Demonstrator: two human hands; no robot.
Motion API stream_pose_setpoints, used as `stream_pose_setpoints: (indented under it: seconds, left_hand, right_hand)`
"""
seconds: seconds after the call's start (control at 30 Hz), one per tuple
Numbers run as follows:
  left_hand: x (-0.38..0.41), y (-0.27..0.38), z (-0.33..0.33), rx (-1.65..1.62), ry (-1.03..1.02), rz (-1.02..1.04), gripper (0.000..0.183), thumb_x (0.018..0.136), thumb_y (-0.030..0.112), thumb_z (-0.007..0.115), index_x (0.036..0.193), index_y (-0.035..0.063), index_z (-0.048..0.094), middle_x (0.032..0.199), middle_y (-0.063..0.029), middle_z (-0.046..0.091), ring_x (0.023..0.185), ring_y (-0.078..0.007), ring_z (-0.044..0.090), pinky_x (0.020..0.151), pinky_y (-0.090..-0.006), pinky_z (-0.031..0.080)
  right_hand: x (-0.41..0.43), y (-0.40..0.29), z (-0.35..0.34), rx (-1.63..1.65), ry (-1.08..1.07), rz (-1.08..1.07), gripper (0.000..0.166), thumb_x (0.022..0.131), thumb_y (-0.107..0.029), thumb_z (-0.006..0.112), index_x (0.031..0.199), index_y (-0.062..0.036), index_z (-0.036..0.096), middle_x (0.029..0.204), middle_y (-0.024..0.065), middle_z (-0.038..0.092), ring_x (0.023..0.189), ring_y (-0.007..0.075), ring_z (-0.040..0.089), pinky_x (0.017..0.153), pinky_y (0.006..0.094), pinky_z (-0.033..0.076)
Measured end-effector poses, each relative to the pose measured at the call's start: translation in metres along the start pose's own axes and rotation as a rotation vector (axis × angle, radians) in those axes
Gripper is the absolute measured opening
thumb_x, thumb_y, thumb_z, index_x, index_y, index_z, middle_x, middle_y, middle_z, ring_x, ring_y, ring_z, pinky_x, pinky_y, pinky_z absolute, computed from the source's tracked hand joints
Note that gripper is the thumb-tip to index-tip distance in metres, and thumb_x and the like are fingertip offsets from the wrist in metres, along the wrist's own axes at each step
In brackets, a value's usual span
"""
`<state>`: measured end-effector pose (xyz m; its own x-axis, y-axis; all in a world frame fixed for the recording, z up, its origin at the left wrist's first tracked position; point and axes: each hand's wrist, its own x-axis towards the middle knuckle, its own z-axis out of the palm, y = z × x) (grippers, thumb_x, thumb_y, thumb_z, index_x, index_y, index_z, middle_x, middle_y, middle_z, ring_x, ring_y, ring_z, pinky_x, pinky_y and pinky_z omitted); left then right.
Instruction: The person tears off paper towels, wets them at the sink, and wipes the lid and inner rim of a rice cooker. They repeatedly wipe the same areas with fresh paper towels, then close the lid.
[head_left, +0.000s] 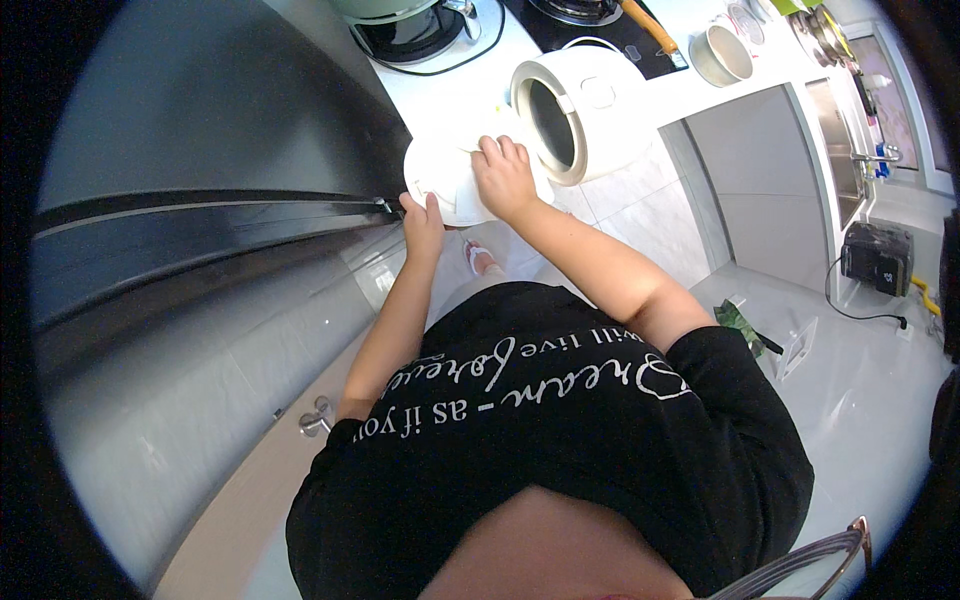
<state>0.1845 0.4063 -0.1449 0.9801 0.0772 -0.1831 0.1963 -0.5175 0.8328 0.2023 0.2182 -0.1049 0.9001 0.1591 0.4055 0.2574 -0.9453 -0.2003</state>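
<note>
A white round lid-like part of an appliance is tilted in front of me. My left hand grips its lower left edge, thumb on the near side. Over its right part lies my right hand, fingers bent on what looks like a white cloth; the bright glare makes its outline hard to tell. Just right of that hand a white rounded appliance, perhaps a rice cooker, lies on its side at the counter's edge, its dark round opening facing my hands.
On the white counter stand a glass-bowled appliance with a black cord, a black hob with a wooden-handled pan, and a metal pot. A dark, glossy cabinet or fridge stands close on the left. A sink is at right.
</note>
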Motion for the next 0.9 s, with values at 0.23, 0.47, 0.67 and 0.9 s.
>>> stream_pose_setpoints:
  seconds: [0.23,0.47,0.67,0.9]
  left_hand:
    - [-0.017,0.027,-0.001,-0.18,0.006,-0.113,0.032,0.102,0.025,0.049,0.113,-0.0024,0.037,0.101,-0.0315,0.065,0.09,-0.0453,0.066,0.079,-0.0499,0.05]
    - [-0.016,0.016,0.01,-0.011,0.111,0.0,0.033,0.101,0.022,0.048,0.109,-0.0077,0.036,0.096,-0.0363,0.063,0.09,-0.0504,0.064,0.078,-0.0523,0.049]
    - [-0.024,0.022,0.011,-0.003,0.125,-0.041,0.034,0.101,0.023,0.047,0.111,-0.0079,0.036,0.097,-0.0363,0.063,0.092,-0.0508,0.063,0.079,-0.0524,0.049]
    - [-0.026,0.016,0.014,-0.066,0.112,0.034,0.034,0.103,0.022,0.046,0.113,-0.0077,0.035,0.099,-0.0363,0.062,0.093,-0.0493,0.063,0.08,-0.0498,0.049]
  right_hand:
    - [0.002,0.018,-0.005,0.073,-0.193,-0.155,0.016,0.08,-0.014,0.056,0.09,-0.0045,0.065,0.101,0.0087,0.056,0.099,0.029,0.053,0.084,0.0408,0.043]
    - [0.002,-0.022,0.022,-0.032,-0.274,0.278,0.018,0.083,-0.008,0.055,0.095,0.0017,0.064,0.106,0.0172,0.056,0.104,0.034,0.051,0.087,0.0445,0.046]
    - [0.009,-0.036,0.033,-0.022,-0.329,0.798,0.018,0.085,-0.013,0.061,0.093,0.0007,0.069,0.114,0.0185,0.053,0.113,0.0345,0.046,0.094,0.0464,0.039]
    - [-0.012,-0.033,0.005,0.109,-0.122,0.6,0.009,0.082,-0.018,0.069,0.087,-0.0109,0.072,0.105,0.0106,0.056,0.106,0.0304,0.05,0.087,0.047,0.038]
